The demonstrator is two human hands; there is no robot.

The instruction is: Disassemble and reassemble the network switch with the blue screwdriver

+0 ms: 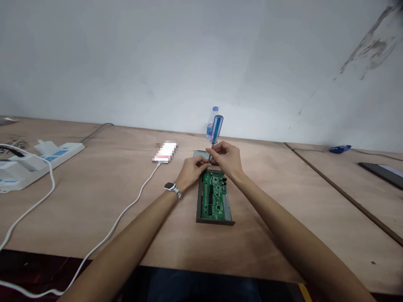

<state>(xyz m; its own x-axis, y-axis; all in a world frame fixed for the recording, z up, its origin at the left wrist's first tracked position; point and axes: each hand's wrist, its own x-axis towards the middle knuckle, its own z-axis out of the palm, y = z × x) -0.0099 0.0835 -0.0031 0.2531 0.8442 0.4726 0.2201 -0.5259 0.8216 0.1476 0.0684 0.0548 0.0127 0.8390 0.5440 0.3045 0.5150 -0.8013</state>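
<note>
A green circuit board (214, 195) sits in a dark metal frame (199, 205) on the table in front of me. Over its far end, my right hand (227, 157) pinches the shaft of a screwdriver (217, 129), whose blue and clear handle points up, slightly tilted. My left hand (192, 170) is at the far left corner of the frame, its fingertips pinched together close to the screwdriver's tip. Whatever lies between those left fingers is too small to make out. The tip itself is partly hidden by the fingers. A grey panel (200, 154) shows just beyond both hands.
Behind the screwdriver a water bottle (209, 128) stands near the wall. A phone (166, 152) charges on a white cable (126, 209) to the left. At far left lies a power strip (67, 151); at right, a blue object (340, 149) and a dark flat device (382, 173).
</note>
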